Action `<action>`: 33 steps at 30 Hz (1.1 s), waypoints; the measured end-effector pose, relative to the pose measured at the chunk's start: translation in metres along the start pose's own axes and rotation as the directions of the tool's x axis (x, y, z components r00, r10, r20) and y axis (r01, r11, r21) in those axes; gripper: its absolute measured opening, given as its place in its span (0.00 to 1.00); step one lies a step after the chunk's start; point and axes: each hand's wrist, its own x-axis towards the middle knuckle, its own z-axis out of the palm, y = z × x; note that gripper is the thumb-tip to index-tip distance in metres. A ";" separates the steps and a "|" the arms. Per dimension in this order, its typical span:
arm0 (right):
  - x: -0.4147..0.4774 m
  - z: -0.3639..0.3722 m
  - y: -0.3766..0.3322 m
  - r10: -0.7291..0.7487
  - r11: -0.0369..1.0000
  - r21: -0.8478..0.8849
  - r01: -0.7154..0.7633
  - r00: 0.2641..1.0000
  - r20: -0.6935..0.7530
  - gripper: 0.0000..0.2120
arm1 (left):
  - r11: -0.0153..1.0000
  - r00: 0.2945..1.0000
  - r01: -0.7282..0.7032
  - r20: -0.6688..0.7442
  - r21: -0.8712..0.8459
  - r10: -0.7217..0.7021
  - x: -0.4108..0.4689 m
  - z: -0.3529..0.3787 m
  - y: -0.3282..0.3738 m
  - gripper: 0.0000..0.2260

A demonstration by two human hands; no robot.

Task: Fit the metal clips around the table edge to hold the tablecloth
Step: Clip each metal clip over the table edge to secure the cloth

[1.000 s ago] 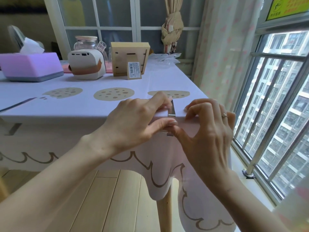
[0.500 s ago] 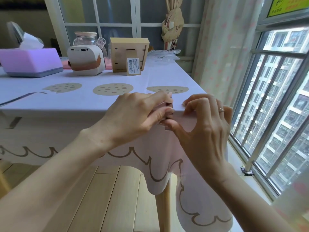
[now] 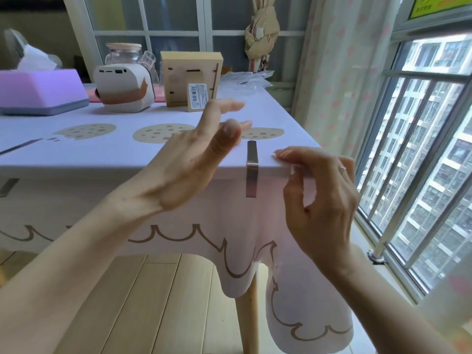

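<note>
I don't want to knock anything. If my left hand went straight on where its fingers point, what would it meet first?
Probably the crumpled clear plastic just right of the wooden box, though depth beyond the left hand is unclear.

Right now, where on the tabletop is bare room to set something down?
Bare tablecloth between the cookie prints and near edge, left of the left hand; also between metal clip and wooden box. Crowded at back: tissue box, white device.
</note>
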 end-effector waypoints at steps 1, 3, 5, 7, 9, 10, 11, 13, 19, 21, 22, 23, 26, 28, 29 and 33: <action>0.001 0.000 0.000 -0.011 1.000 -0.012 0.011 1.000 0.004 0.09 | 0.994 1.000 -0.023 -0.005 0.103 0.024 0.000 0.001 0.000 0.38; 0.002 0.000 0.000 -0.028 0.999 -0.021 0.029 1.000 0.007 0.10 | 0.956 0.995 -0.092 0.000 0.279 0.096 0.001 0.003 0.002 0.37; 0.005 -0.001 -0.001 -0.023 1.000 -0.014 0.023 1.000 0.015 0.09 | 0.933 0.992 -0.125 0.011 0.337 0.129 0.001 0.003 0.003 0.36; 0.010 -0.003 -0.003 -0.001 1.000 -0.011 0.001 0.999 0.040 0.09 | 0.927 0.993 -0.116 0.010 0.357 0.121 0.001 0.001 0.005 0.35; 0.017 -0.005 -0.004 0.028 1.000 -0.013 -0.027 0.997 0.075 0.09 | 0.932 0.997 -0.078 0.014 0.353 0.078 0.001 0.000 0.007 0.34; 0.020 -0.006 -0.005 0.045 0.999 -0.012 -0.044 0.994 0.096 0.09 | 0.937 0.998 -0.060 0.026 0.345 0.055 0.001 -0.001 0.008 0.34; 0.022 -0.007 -0.006 0.064 0.998 -0.007 -0.064 0.991 0.118 0.09 | 0.942 0.999 -0.049 0.038 0.333 0.039 0.001 -0.002 0.009 0.32; 0.026 -0.008 -0.009 0.108 0.994 0.004 -0.110 0.982 0.155 0.09 | 0.955 0.999 -0.032 0.037 0.294 0.022 0.000 -0.002 0.008 0.28; 0.033 -0.017 -0.019 0.214 0.976 -0.022 -0.217 0.931 0.294 0.09 | 0.980 0.999 0.007 0.047 0.197 -0.017 0.000 -0.001 0.011 0.23; 0.034 -0.021 -0.021 0.228 0.972 -0.032 -0.231 0.914 0.335 0.08 | 0.984 0.997 0.025 0.071 0.176 -0.039 0.001 -0.002 0.013 0.23; 0.036 -0.022 -0.021 0.236 0.970 -0.034 -0.240 0.906 0.352 0.09 | 0.986 0.995 0.043 0.082 0.160 -0.057 0.002 -0.004 0.015 0.22; 0.037 -0.024 -0.021 0.244 0.968 -0.036 -0.249 0.897 0.370 0.09 | 0.987 0.993 0.060 0.095 0.148 -0.075 0.003 -0.005 0.016 0.22; 0.047 -0.028 -0.022 0.277 0.957 -0.051 -0.284 0.854 0.441 0.10 | 0.981 0.980 0.091 0.162 0.170 -0.119 0.006 -0.009 0.020 0.22; 0.053 -0.032 -0.022 0.294 0.950 -0.062 -0.305 0.812 0.504 0.11 | 0.977 0.963 0.094 0.231 0.193 -0.138 0.010 -0.014 0.024 0.23; 0.056 -0.035 -0.022 0.296 0.948 -0.065 -0.312 0.787 0.542 0.12 | 0.975 0.952 0.093 0.269 0.202 -0.146 0.014 -0.018 0.027 0.23; 0.073 -0.046 -0.019 0.315 0.932 -0.121 -0.342 0.595 0.739 0.15 | 0.949 0.844 0.173 0.456 0.263 -0.281 0.035 -0.033 0.035 0.33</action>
